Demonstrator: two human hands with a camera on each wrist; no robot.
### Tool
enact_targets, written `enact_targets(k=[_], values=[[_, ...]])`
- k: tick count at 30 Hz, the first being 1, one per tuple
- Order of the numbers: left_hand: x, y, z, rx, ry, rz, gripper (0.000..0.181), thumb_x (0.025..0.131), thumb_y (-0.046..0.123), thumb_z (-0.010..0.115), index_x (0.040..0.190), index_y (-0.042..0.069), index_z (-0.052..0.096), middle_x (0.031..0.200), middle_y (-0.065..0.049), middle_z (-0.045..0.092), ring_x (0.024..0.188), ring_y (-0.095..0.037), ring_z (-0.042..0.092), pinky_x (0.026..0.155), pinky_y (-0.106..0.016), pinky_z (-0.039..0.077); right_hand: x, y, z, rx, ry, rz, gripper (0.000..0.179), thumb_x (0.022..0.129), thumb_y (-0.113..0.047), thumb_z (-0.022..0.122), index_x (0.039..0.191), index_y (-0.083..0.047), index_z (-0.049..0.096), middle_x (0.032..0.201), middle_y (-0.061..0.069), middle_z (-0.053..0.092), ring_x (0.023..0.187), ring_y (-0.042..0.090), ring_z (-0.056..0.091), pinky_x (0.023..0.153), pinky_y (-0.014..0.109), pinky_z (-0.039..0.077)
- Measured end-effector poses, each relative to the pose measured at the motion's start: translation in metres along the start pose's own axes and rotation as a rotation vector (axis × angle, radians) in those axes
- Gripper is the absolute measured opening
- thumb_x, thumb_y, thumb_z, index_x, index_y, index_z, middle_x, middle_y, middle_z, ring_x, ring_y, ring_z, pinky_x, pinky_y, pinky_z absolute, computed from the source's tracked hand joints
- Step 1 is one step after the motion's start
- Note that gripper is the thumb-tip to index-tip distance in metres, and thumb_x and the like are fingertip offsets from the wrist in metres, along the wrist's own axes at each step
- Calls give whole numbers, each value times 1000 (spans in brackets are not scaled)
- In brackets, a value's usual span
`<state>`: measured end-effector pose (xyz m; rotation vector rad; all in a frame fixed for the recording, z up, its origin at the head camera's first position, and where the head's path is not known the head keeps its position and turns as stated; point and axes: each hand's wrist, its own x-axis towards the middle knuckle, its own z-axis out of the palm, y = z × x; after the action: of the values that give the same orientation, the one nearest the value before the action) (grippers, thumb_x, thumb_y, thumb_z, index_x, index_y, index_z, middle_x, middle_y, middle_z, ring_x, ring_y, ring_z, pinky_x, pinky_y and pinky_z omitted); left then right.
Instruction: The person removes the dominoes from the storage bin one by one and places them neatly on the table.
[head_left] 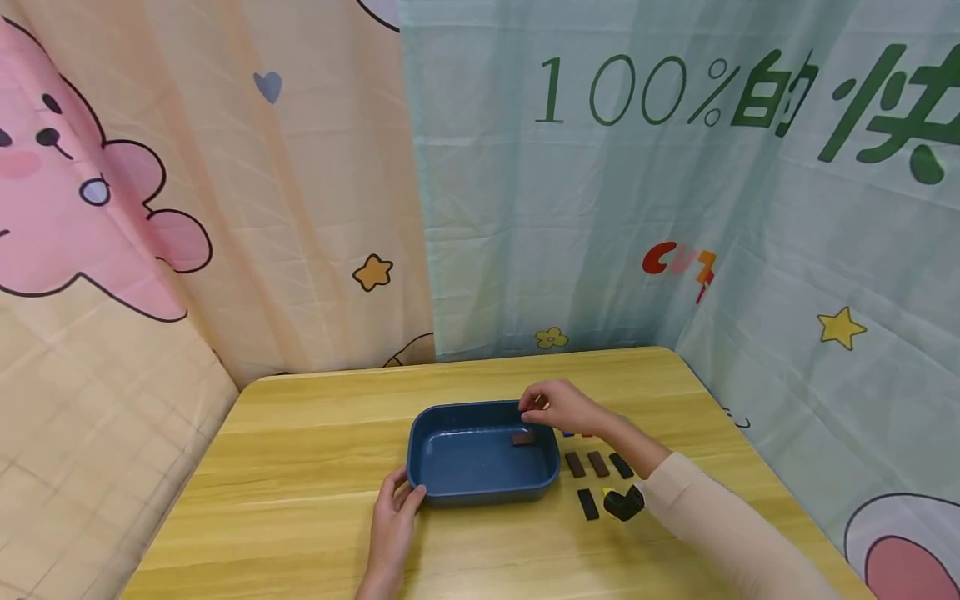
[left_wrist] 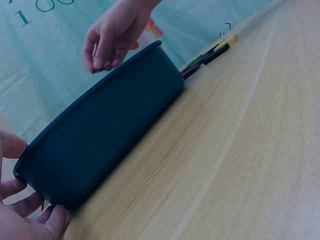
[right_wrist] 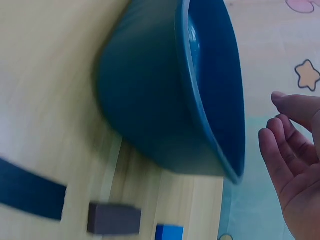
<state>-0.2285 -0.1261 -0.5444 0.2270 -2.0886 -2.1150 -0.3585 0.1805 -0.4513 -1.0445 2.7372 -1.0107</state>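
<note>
A dark blue rectangular tub (head_left: 480,500) stands on the wooden table. My left hand (head_left: 393,517) holds its near left corner; in the left wrist view, the thumb lies at the rim and the fingers (left_wrist: 57,220) lie along the wall. Over the tub's far right corner hovers my right hand (head_left: 562,407), fingers loosely bent. The right wrist view shows nothing between its thumb and fingertips. Beneath it, one small brown block (head_left: 522,438) lies inside the tub, toward the right end.
Right of the tub, small blocks lie in rows: brown ones (head_left: 575,464), black ones (head_left: 588,504), a blue one (right_wrist: 169,232) and a yellow one, partly covered by the right arm and its black wrist camera (head_left: 624,502). Printed curtains (head_left: 525,208) hang behind the table (head_left: 300,467).
</note>
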Motion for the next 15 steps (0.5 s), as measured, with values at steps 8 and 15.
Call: enact_targets(k=[8,15], values=[[2,-1,2,-4,-2,7,45,104,6,59,145,-8,46,148,-30,46,135,-43,49,96,-24,50,27,-4,13,-37,-28,-53,14,97,-10,74,108,-2,76,97,-4,72,86,11,68,77,29,57],[1,0,0,-13,3,6,46,104,5,58,146,-8,46,148,-30,45,135,-43,49,96,-24,51,46,4,25,-76,-94,-53,17,95,-7,75,111,0,76,100,2,74,88,13,70,79,28,58]])
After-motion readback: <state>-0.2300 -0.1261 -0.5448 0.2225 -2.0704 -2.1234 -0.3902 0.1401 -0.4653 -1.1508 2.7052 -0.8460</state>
